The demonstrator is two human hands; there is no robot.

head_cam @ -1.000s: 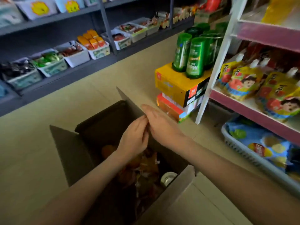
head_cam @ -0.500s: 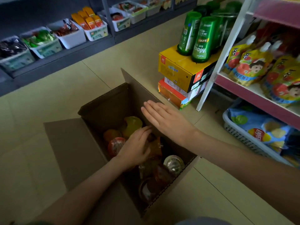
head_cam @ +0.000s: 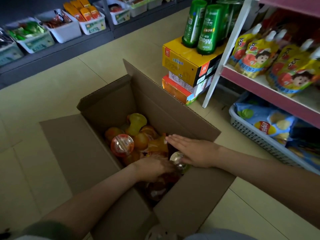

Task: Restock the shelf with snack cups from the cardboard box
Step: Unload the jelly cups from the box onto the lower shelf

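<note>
So, just the head view to go on, and we're at the picking-out step. The cardboard box [head_cam: 110, 104] sits open on the floor [head_cam: 52, 101] with its flaps folded out. The snack cups [head_cam: 136, 134] lie piled loose inside, from the far-left corner down through the middle. We can't spot any on a shelf yet.

Our left hand [head_cam: 152, 168] is down inside by the box's near edge, knuckles up, fingers dipped among the cups next to a foil-topped cup [head_cam: 178, 159]. We can't tell whether it's actually got hold of one, it's dark and smeary down there. Our right hand [head_cam: 194, 151] is flat and released, fingers straight, over the box's right edge, thumb just beside that foil top.

The pink-and-white shelf [head_cam: 270, 90] stands off the box's right side, with drink pouches [head_cam: 259, 58] on its board.

Next up, we reckon: get a proper grip on one cup, lift it clear without dragging its neighbours, then carry it right. Which shelf spot is meant for cups, no idea.
</note>
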